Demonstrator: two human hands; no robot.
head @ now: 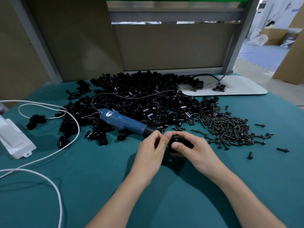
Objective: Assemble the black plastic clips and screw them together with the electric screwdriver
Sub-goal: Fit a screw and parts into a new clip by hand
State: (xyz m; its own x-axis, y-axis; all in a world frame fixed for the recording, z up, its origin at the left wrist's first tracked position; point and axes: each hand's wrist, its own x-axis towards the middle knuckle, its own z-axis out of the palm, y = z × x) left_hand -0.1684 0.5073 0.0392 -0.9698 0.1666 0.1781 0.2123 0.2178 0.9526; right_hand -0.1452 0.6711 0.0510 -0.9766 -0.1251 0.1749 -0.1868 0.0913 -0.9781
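— What do the hands hold?

— One black clip, between both of them. The right hand curls round it, with the thumb lying across the front. The left hand pinches its left side with the thumb and bent fingers.

— And the electric screwdriver?

— Nobody holds it. It lies on the green cloth just beyond the left hand. Its black nose is almost at the knuckles and its blue body runs away to the left.

— Are the parts in some container?

— Mostly no. The big heap of clips sits loose on the cloth beyond both hands. The screws are spread out loose beyond the right hand and to its right, and a few lie alone further out. Only the white tray, far beyond the right hand, carries something: a few black pieces (too small for me to tell what kind) and a dark cable crossing it.

— Anything on the other side?

— A white box far to the left of the left hand. A white cable loops over the cloth beside it.
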